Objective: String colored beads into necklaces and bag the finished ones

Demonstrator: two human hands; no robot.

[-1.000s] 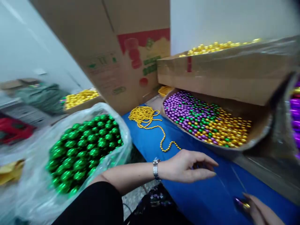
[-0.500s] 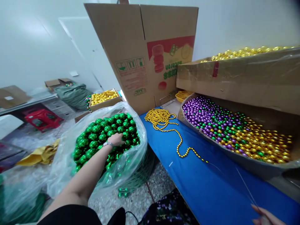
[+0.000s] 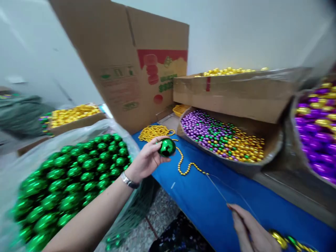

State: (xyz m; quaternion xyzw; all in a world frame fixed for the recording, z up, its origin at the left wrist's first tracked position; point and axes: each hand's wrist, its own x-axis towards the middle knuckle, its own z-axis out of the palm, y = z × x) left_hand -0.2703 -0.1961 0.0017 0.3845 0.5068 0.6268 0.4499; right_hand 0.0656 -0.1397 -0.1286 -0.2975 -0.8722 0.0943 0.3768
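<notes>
Gleaming above the blue table [image 3: 204, 213], a green ball [image 3: 168, 147] sits between thumb and fingers of the left hand [image 3: 149, 157], curled just wide enough to grip it. The right hand [image 3: 249, 227] is closed in a pinch on a thin needle [image 3: 217, 188], which points toward the end of a gold bead string [image 3: 185, 171]. Bare tabletop lies between the hands and reaches the near edge; a box of small purple, green and gold beads [image 3: 223, 138] bounds the far side, and a bag [image 3: 86, 130] stands beside the left edge. The ball is smooth, glossy and rounded, like the green balls [image 3: 75, 171] heaped in the crinkled plastic; the tall carton [image 3: 118, 70] is flat brown cardboard. Some left fingers hide behind the ball, the thread [image 3: 244, 199] is faint, and larger beads [image 3: 279, 239] beside the right hand are cut off below. Whether needle and string touch, I cannot tell.
</notes>
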